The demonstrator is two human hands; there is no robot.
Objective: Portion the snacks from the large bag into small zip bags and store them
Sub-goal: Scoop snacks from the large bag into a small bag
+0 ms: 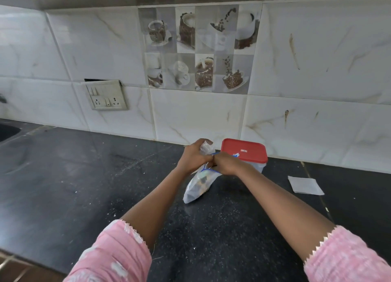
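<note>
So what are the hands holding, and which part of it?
Both hold the clear bag at its top end: the left hand grips the bunched plastic, the right hand pinches by the blue strip.

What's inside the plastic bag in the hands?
Dark and tan snack pieces show low in the plastic bag, which rests on the counter. The left hand and right hand cover its upper part, so the opening and anything there are hidden.
</note>
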